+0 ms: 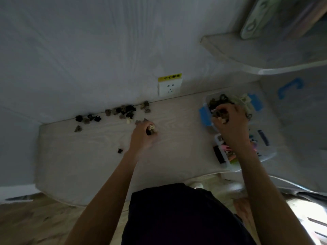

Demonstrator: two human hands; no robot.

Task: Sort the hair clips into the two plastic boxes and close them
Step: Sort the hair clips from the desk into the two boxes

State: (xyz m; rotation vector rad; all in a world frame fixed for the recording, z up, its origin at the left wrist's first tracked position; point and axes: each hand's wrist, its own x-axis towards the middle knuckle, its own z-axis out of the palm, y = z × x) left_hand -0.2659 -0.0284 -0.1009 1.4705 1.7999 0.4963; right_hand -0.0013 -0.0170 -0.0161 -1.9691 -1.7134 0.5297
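Observation:
Small dark, brown and cream hair clips (123,111) lie scattered along the back of the pale wooden table (88,156), near the wall. My left hand (144,136) rests mid-table, closed around a few small clips. My right hand (230,119) holds several clips over the far plastic box (208,100), which has blue latches and is full of dark and cream clips. A second clear box (223,161) nearer me holds colourful clips and is partly hidden by my right forearm. One black clip (120,151) lies alone nearer the front edge.
A wall socket (169,86) with a yellow label sits above the table's back edge. A large clear container with a blue handle (290,87) stands at the right. A shelf (247,50) juts out above the boxes. Wooden floor lies below left.

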